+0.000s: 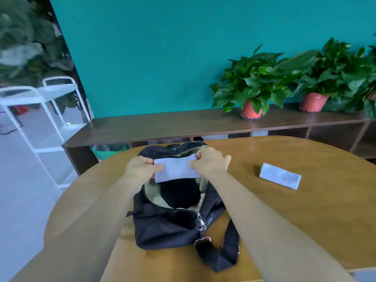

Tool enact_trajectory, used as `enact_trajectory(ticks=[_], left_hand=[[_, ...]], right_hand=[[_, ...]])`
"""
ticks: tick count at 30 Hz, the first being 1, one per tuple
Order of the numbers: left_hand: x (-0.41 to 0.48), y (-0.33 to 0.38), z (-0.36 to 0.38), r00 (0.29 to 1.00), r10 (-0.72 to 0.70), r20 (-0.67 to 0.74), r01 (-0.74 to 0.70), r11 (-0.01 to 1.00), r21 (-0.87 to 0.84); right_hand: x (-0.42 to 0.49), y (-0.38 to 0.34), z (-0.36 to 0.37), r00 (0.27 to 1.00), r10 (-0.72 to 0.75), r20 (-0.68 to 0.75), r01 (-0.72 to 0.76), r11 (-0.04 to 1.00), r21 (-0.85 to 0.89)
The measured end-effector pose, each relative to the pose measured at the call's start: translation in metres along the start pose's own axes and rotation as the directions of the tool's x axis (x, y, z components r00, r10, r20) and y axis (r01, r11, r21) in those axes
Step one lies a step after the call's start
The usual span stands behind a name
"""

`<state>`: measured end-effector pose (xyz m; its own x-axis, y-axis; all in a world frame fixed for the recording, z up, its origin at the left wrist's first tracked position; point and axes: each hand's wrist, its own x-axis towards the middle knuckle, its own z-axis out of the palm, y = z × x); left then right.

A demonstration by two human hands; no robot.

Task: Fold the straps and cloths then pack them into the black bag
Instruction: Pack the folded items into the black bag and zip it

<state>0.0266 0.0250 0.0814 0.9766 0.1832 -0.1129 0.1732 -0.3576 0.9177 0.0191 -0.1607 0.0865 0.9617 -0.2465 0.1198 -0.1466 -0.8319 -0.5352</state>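
Observation:
A black bag [162,224] lies unzipped in the middle of the round wooden table, its tan lining and a dark thing inside showing. Above its mouth hangs a folded pale cloth [175,167]. My left hand [142,165] pinches the cloth's left end and my right hand [209,161] pinches its right end. A second folded pale cloth [280,176] lies flat on the table to the right, apart from both hands. The bag's black strap [221,255] with metal clips lies folded at the near right of the bag.
The wooden table [305,220] curves away at left and far edges. Behind it stands a low dark shelf [162,127] with potted plants [252,88] in red pots against a teal wall. White metal racks [50,110] stand at far left.

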Motion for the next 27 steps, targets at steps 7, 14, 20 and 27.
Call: enact_trajectory(ticks=[7,14,20,27], left_hand=[[0.033,-0.031,0.013,0.984,0.170,-0.059,-0.112,0.836,0.537],[0.057,-0.049,0.035,0.983,0.176,-0.055,-0.085,0.699,0.710],[0.068,-0.070,0.042,0.988,0.139,-0.065,-0.051,0.695,0.717],[0.059,-0.061,0.040,0.923,0.368,-0.113,-0.127,0.568,0.813]], right_hand=[[0.020,-0.020,0.047,0.997,-0.074,0.012,0.074,0.938,-0.337],[0.039,0.000,0.069,0.993,0.084,0.082,-0.069,0.983,-0.169],[0.041,0.010,0.085,0.985,0.130,0.117,-0.108,0.978,-0.176],[0.038,0.006,0.077,0.995,0.089,0.052,-0.082,0.988,-0.134]])
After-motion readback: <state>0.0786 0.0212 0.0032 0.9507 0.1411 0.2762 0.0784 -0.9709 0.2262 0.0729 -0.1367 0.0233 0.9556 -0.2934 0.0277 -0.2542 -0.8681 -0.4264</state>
